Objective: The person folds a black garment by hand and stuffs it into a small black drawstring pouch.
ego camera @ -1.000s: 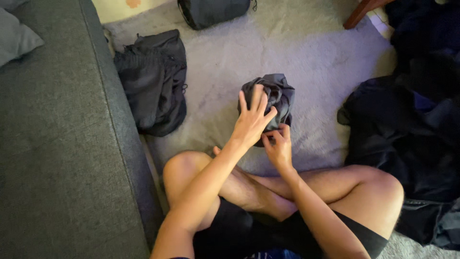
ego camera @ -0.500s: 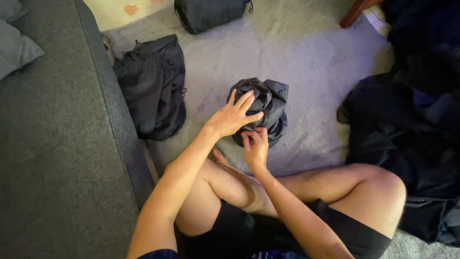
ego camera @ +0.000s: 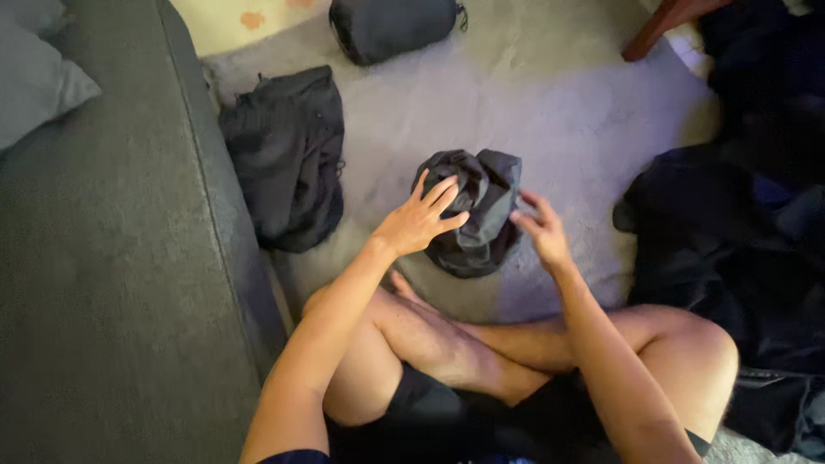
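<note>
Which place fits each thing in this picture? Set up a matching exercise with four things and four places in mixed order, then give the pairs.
Things:
1. dark bundle
2. black garment
3. pillow
4. rolled bag

Places:
A. on the grey sofa
B. at the top edge of the rug
C. under the left hand
D. on the rug beside the sofa

Pairs: 1-C, 2-D, 3-A, 4-B

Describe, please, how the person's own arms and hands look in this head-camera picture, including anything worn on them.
Both arms are bare from upper arm to fingertips. The left hand and the right hand carry no gloves, and no rings, watch or wristbands can be seen. The only clothing on the arms is a dark blue short sleeve edge at the bottom of the picture, on the left upper arm. The right arm shows no sleeve in view.
</note>
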